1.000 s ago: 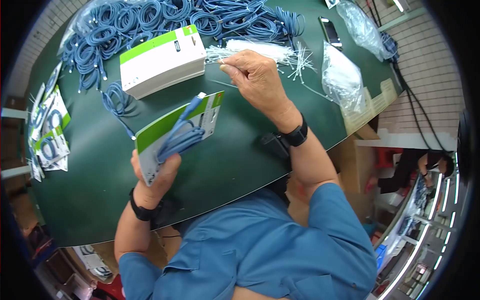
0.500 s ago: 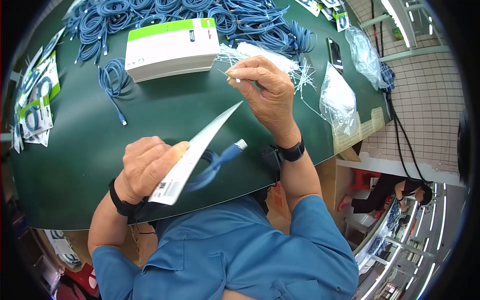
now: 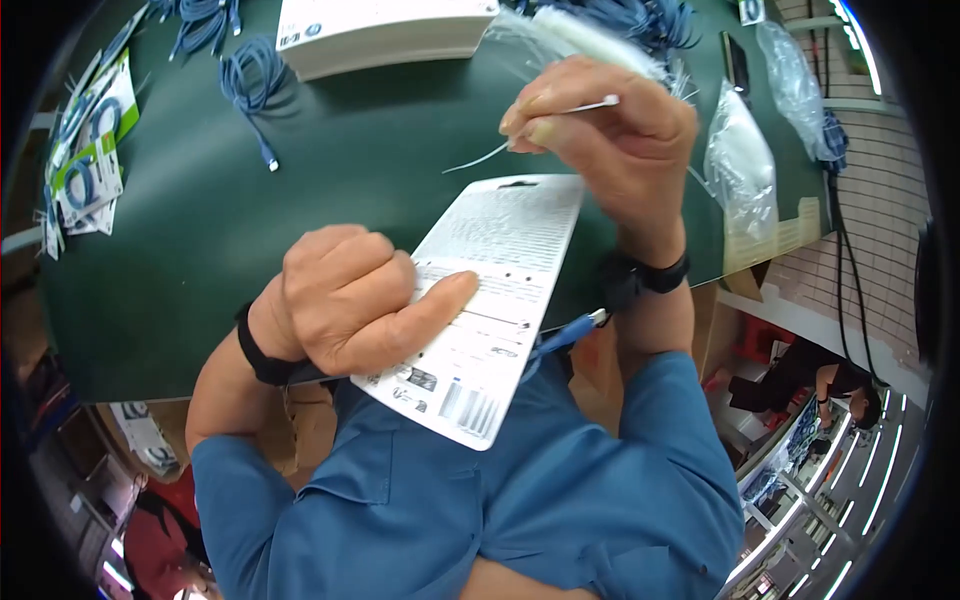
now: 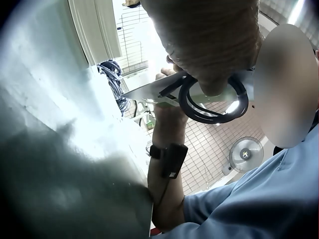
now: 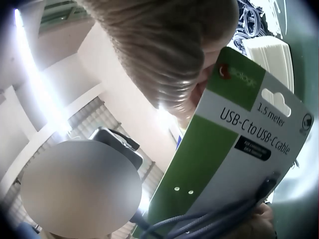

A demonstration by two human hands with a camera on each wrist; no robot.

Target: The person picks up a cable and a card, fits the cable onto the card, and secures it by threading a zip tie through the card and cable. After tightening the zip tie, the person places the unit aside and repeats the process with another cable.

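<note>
The left hand (image 3: 350,300) grips a printed card (image 3: 490,290), its white back turned up in the head view, thumb across it. A blue coiled cable lies against the card's other face; its plug end (image 3: 575,332) sticks out at the right edge. In the left wrist view the coil (image 4: 214,107) hangs beneath the hand. The right wrist view shows the green and white front (image 5: 224,134), with two small holes. Above the card's top end, the right hand (image 3: 620,140) pinches a thin white cable tie (image 3: 482,160) between thumb and fingertips.
A stack of cards (image 3: 390,40) stands at the back of the green table (image 3: 190,300), with a coiled cable (image 3: 250,80) beside it. Carded cables (image 3: 90,185) lie at the left. Plastic bags (image 3: 742,165) and a phone (image 3: 735,62) are at the right.
The card has turned from nearly edge-on to back side up in the left hand, hiding most of the coil. The right hand has come nearer to the camera with the tie, now seen lengthwise.
</note>
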